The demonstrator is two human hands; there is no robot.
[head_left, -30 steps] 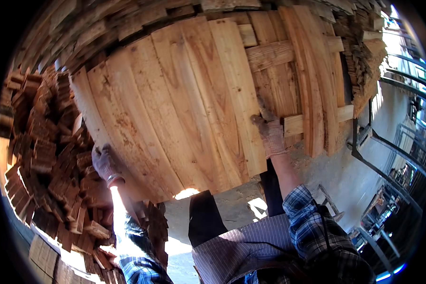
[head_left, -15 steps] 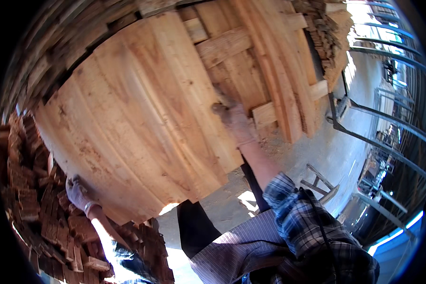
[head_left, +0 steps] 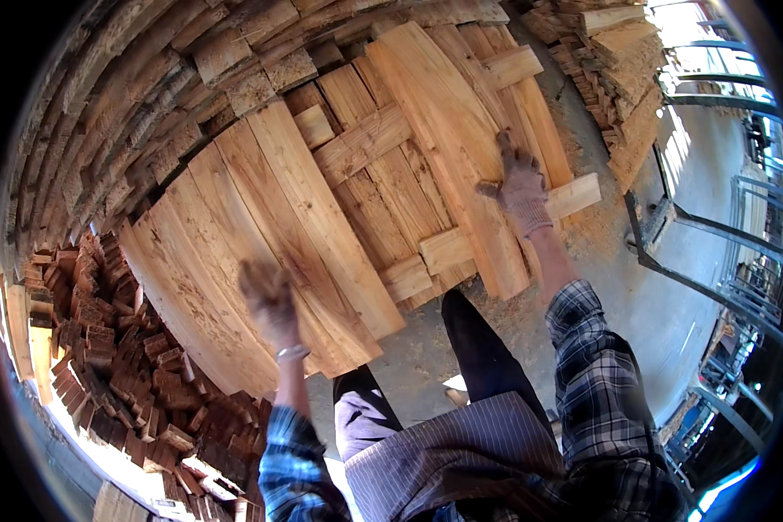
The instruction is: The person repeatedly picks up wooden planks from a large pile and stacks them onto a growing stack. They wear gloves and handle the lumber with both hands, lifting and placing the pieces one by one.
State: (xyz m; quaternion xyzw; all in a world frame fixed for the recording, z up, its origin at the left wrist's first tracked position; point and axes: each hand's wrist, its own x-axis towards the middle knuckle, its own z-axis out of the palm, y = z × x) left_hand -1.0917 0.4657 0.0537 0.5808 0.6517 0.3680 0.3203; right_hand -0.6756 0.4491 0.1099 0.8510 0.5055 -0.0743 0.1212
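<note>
Both my hands wear knitted work gloves. My right hand [head_left: 520,183] rests with fingers and thumb spread on the right edge of a wide loose plank [head_left: 448,130], holding nothing. That plank lies across two wooden crosspieces [head_left: 363,143]. Blurred by motion, my left hand [head_left: 268,296] is over a row of planks [head_left: 226,235] lying side by side; its fingers are too smeared to read. A lighter plank [head_left: 309,204] forms the right side of that row. Between the row and the loose plank, crosspieces and lower boards show.
Stacked rough timber [head_left: 122,113] rises along the far left. A heap of short wood offcuts [head_left: 139,357] lies at the near left. More stacked wood [head_left: 618,96] stands at the far right, beside a dark metal frame [head_left: 713,228] on the concrete floor [head_left: 618,304].
My left hand has left the row's near left edge and moved right over the planks. My right hand has moved from the row's right edge to the loose plank.
</note>
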